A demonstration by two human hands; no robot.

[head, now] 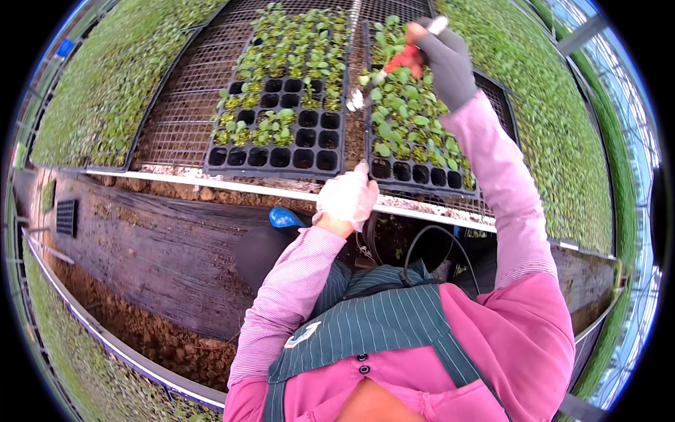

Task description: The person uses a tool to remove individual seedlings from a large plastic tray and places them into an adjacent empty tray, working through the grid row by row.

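My right hand, in a grey glove with bare fingertips, grips a small hand tool with a red and white handle. The tool's bright metal end is blurred and hangs over the gap between two black seedling trays. Below it, my left hand wears a thin translucent glove. Its index finger reaches to the near left corner of the right seedling tray; whether it grips anything is hidden. That tray holds leafy seedlings behind bare front cells. The left seedling tray has seedlings at the back and several bare cells.
The trays rest on a wire mesh bench with a pale metal front rail. Dense seedlings cover both sides. Beneath the bench edge are a blue object and a bucket with a curved handle. Black ground sheeting lines the aisle.
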